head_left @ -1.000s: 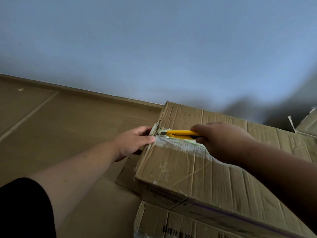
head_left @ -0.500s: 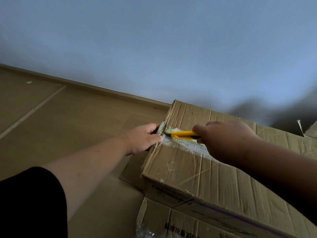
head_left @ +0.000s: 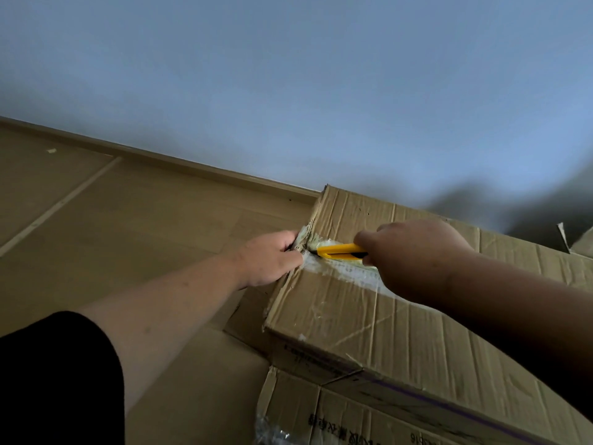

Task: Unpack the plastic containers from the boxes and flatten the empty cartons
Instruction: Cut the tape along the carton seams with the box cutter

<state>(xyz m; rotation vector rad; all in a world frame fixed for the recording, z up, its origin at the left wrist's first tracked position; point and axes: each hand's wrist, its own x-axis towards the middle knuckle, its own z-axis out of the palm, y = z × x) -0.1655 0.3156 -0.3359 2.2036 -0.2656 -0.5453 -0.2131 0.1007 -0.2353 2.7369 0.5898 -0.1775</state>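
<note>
A large taped cardboard carton (head_left: 401, 322) lies closed on top of another carton (head_left: 321, 412) with printed characters. Clear tape (head_left: 346, 271) runs along its top seam. My right hand (head_left: 414, 255) grips a yellow utility knife (head_left: 340, 251) whose tip sits at the seam's left end, at the carton's edge. My left hand (head_left: 272, 258) holds that torn left edge of the carton, thumb on top next to the blade tip. No plastic containers are visible.
Wooden floor (head_left: 112, 226) stretches to the left, with flat cardboard (head_left: 199, 374) lying in front of the cartons. A pale wall (head_left: 288, 91) with a skirting board stands behind. Another carton's corner (head_left: 580, 242) shows at the far right.
The knife has slid left along the taped seam toward the carton's edge, until its tip is beside my left thumb. My left hand keeps its hold on the edge.
</note>
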